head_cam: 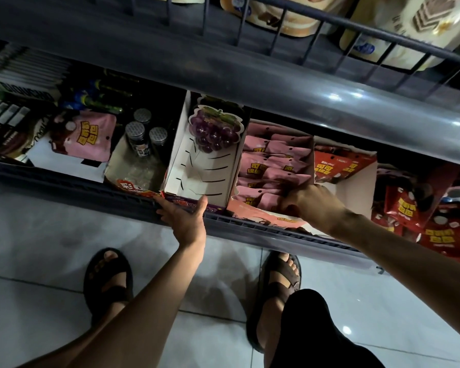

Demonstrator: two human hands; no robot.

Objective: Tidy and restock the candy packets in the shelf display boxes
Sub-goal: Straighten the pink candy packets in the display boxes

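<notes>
Steadying looked to be the job of the left hand [182,217]: it lay flat against the front lip of the white grape box [197,179], its fingers [165,207] straight and spread along the shelf edge [64,181], thumb up on the cardboard, holding nothing. That box, in the middle of the frame, was nearly bare, with one grape packet [214,128] standing at its back, so it probably slid easily and wanted bracing.

Just to its right, the right hand [312,201] reached into the neighbouring box. Its fingers [290,204] curled down round the foremost pink packets [268,166], which stood in tight overlapping rows. The grip looked meant to square them up or draw one forward, though the fingertips were hidden among the wrappers.

Further right, red packets [337,166] leaned in another white box, with more loose at the right edge. Left of centre stood three capped jars [136,134], and a stray pink packet [91,136] lay flat beside them, likely waiting to rejoin its row.

The shelf was low and dim, with a wire rack [329,35] of pale bags above it at the top of the frame. Below lay a glossy pale tiled floor [37,261], where the person's feet stood in dark sandals [108,277].
</notes>
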